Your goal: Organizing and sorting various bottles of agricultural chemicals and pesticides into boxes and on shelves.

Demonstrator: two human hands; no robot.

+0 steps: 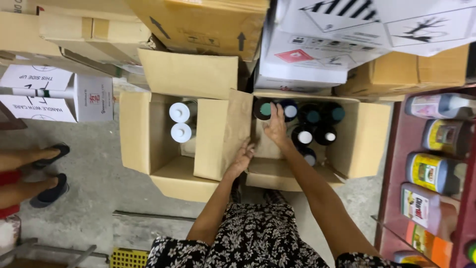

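Landmark: the right-hand carton (364, 141), open on the concrete floor (94, 188) at the person's feet; every place below is told from it.
Left hand (241, 160): at the carton's near left corner, fingers loosely spread and laid flat on the flap (223, 134) that stands between the two boxes; it presses there and grips nothing.
Right hand (275, 128): inside the carton, toward its far left part, palm down with fingers stretched out. The fingertips touch the dark bottles (312, 126), near the green-capped one (264, 109). I cannot tell whether any finger curls round a neck.
Dark bottles: upright and packed close in the carton's far half, caps green, teal and white; the near left part shows bare cardboard.
Left-hand carton (144, 136): just beside the landmark on its left, sharing the pressed flap; two white bottles (180, 122) stand in its far right corner.
Shelf (396, 164): to the carton's right, a red rack with jugs lying in a row.
Stacked boxes (208, 25): beyond the carton, piled high and leaning over it.
Another person: feet in dark sandals (52, 155), well apart to the left.
Risk: a bottle lifted by its cap with flat fingers could slip and knock its neighbours; the flap could spring back if the left hand lets go.
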